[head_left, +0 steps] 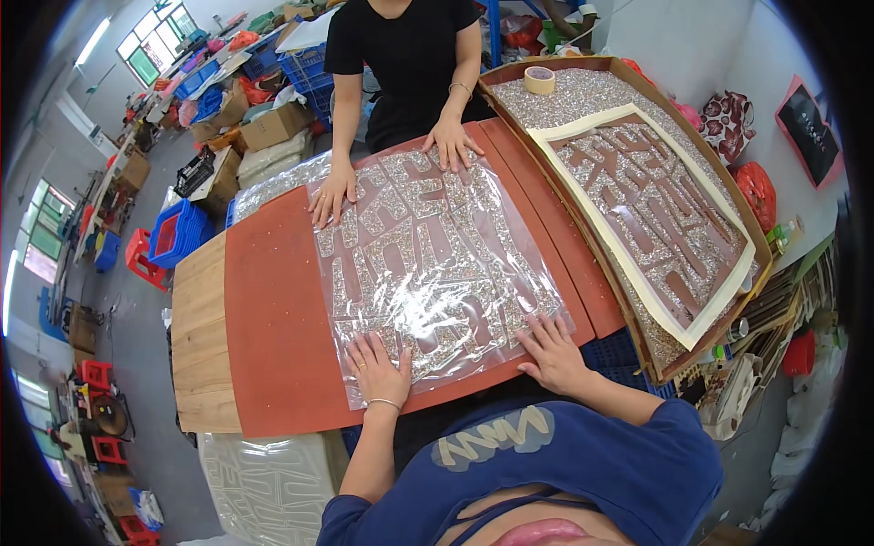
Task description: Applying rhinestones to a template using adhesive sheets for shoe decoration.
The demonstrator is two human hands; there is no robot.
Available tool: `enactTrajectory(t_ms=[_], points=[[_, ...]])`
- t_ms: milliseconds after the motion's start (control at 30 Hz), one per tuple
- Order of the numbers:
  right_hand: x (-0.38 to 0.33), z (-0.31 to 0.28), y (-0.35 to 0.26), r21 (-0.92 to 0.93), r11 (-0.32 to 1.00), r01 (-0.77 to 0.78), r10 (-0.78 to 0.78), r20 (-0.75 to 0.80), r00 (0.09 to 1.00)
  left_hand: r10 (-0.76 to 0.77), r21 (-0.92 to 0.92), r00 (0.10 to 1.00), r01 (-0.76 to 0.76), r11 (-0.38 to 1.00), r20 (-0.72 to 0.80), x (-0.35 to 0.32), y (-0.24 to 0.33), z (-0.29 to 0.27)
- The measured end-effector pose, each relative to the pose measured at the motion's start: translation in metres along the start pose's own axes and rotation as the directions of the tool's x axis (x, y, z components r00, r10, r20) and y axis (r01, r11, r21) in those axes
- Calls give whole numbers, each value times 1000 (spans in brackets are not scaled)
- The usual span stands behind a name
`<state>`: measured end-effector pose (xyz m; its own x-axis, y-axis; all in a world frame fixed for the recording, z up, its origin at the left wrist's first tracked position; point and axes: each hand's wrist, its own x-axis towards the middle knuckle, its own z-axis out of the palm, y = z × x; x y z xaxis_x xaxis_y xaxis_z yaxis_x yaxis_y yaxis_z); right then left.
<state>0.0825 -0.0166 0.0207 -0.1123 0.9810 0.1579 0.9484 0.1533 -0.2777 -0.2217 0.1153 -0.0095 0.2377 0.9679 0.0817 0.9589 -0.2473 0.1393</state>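
Note:
A clear plastic sheet (414,305) lies over glittery, pebbly cut-out pieces on a red-brown mat (273,309). My left hand (378,371) rests flat on the sheet's near left part, fingers spread. Near its right corner, my right hand (557,357) also lies flat with fingers apart. Neither hand grips anything. Across the table, a co-worker in a black top presses the far side of the sheet, one hand (333,193) at the far left and the other hand (451,141) at the far right.
On the right stands a wooden tray (651,369) of loose glittery bits, holding a cream-bordered frame (701,332) and a roll of tape (540,80). A bare wooden board (200,328) extends left. Below the table's left side is a stack of clear moulded sheets (269,478).

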Motion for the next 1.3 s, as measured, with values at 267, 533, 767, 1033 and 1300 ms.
enactTrajectory(t_ms=[267,533,767,1033,1300], points=[[43,-11,7,6,995,-101,101,-88,991,0,-6,1000,0,1000,-22,0,-3,3],[145,56,-66,162,878,450,-441,-92,893,-11,-40,999,10,999,-39,0,-5,5],[208,32,59,-147,989,-2,12,64,998,-193,-15,979,195,981,67,-39,-25,-15],[286,34,4,30,994,106,-109,129,986,-171,5,985,171,985,27,-36,-21,-12],[309,100,-33,-145,767,625,-628,32,778,-151,31,988,150,988,27,-34,-21,-10]])
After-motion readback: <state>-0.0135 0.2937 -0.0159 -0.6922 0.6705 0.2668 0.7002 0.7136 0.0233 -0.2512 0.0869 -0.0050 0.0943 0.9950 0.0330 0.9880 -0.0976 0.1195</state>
